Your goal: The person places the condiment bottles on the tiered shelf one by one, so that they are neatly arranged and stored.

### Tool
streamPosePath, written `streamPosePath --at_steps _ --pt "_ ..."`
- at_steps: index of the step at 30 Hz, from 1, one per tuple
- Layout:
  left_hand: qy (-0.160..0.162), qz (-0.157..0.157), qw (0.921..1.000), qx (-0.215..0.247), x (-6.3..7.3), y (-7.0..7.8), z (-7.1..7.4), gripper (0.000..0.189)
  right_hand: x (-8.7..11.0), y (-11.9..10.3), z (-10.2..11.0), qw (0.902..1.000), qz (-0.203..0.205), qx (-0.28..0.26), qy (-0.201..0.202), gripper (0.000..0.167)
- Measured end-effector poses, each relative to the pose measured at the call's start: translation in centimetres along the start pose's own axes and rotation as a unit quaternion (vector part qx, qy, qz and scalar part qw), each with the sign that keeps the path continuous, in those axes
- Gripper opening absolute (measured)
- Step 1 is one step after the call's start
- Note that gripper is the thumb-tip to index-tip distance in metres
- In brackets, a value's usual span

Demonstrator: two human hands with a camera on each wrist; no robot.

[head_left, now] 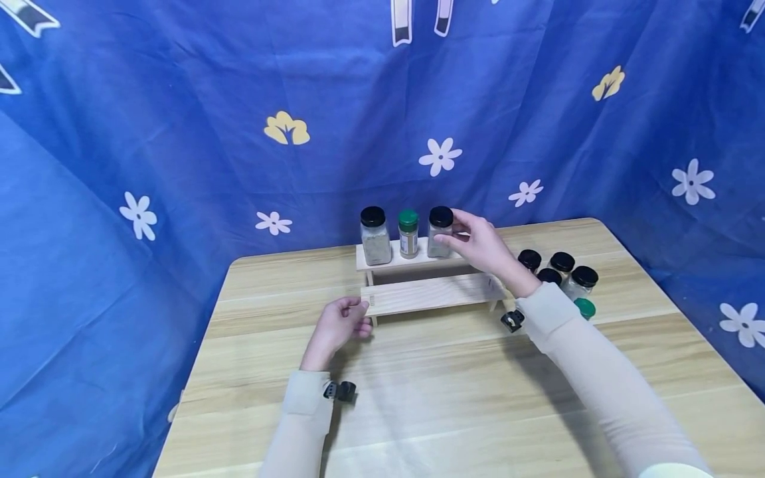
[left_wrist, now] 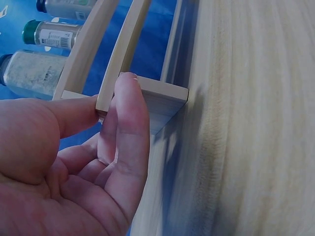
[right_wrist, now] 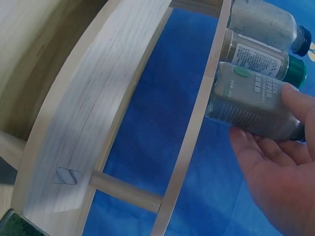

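A two-tier wooden rack (head_left: 430, 294) stands on the table. My left hand (head_left: 336, 326) pinches the left end of its lower shelf between thumb and fingers, seen close in the left wrist view. On the upper shelf, toward the right, my right hand (head_left: 483, 248) grips a black-lidded spice jar (head_left: 435, 249), thumb on one side and fingers on the other. That jar stands upright, its base at the shelf, with a printed label (right_wrist: 263, 91). To its left are a smaller green-lidded spice jar (head_left: 409, 243) and another black-lidded jar (head_left: 376, 245).
Several more jars stand on the table right of the rack, most with black lids (head_left: 584, 276) and one with a green lid (head_left: 585, 308); my right forearm partly covers them. A blue patterned cloth (head_left: 352, 159) hangs behind the table (head_left: 418, 392).
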State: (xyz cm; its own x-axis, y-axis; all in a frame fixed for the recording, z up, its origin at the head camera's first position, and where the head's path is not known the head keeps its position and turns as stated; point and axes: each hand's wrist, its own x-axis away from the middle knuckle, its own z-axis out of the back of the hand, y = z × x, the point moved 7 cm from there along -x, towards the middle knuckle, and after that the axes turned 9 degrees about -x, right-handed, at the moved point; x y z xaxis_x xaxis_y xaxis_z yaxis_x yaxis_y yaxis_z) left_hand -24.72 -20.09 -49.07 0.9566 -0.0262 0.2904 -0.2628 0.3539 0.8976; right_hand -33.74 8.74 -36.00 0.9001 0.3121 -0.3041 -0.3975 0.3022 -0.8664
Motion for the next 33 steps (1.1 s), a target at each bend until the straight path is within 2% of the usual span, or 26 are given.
streamPosePath --at_steps 9,15,23,28,33 --pt "0.000 -0.001 1.0000 0.001 -0.2 0.0 -0.3 0.051 0.0 0.4 0.0 0.9995 0.005 -0.031 -0.002 0.048" --pt "-0.002 -0.002 1.0000 0.008 -0.3 0.1 -0.5 0.052 0.8 0.6 1.2 0.9981 -0.016 -0.059 -0.004 0.057" --pt "-0.003 -0.008 1.0000 0.004 -0.4 0.2 -0.4 0.054 3.3 1.2 5.3 0.9975 -0.015 -0.067 0.015 0.053" --pt "-0.003 -0.012 0.9999 0.004 -0.3 0.1 -0.3 0.056 5.7 1.9 8.1 0.9985 -0.020 -0.033 0.039 0.049" --pt "-0.001 -0.012 0.9999 0.000 -0.1 -0.1 0.0 0.057 8.3 2.9 10.5 0.9967 -0.041 -0.017 0.069 0.046"
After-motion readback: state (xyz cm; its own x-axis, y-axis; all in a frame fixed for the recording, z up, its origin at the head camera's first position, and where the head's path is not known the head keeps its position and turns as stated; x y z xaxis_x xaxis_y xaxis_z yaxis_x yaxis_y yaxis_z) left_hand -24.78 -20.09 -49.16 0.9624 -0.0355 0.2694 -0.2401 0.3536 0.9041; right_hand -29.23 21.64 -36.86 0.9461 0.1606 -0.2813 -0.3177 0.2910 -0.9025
